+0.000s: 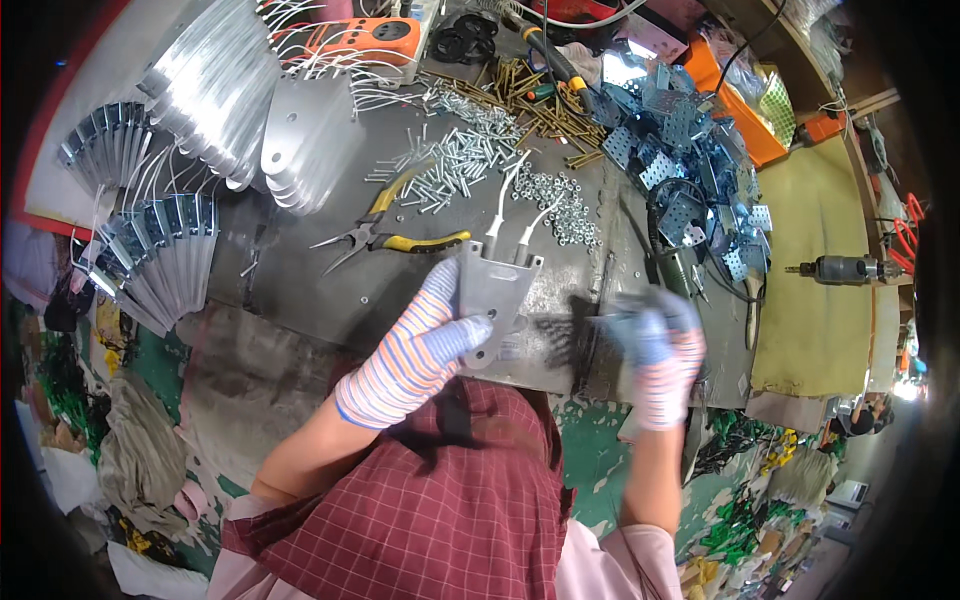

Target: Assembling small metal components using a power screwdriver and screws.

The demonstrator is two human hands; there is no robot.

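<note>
My left hand [408, 355], in a striped glove, grips a flat grey metal plate [494, 300] at its lower left, the thumb lying across its face. Two white wires [500, 205] rise from the plate's upper edge, and holes show along its lower half. My right hand [662, 350], also gloved, is right of the plate and apart from it, over the bench's front right part. Motion smears its fingers, so what they hold, if anything, is unclear. Yellow-handled pliers [368, 236] lie spread on the dark bench [300, 280], left of the plate.
Silver screws [455, 160], small nuts [560, 205] and brass-coloured bolts [540, 105] lie loose behind the plate. Blue perforated brackets [690, 150] are heaped at right, beside an orange bin [730, 95]. Wired metal plates [310, 140] are stacked at left, near an orange meter [365, 38].
</note>
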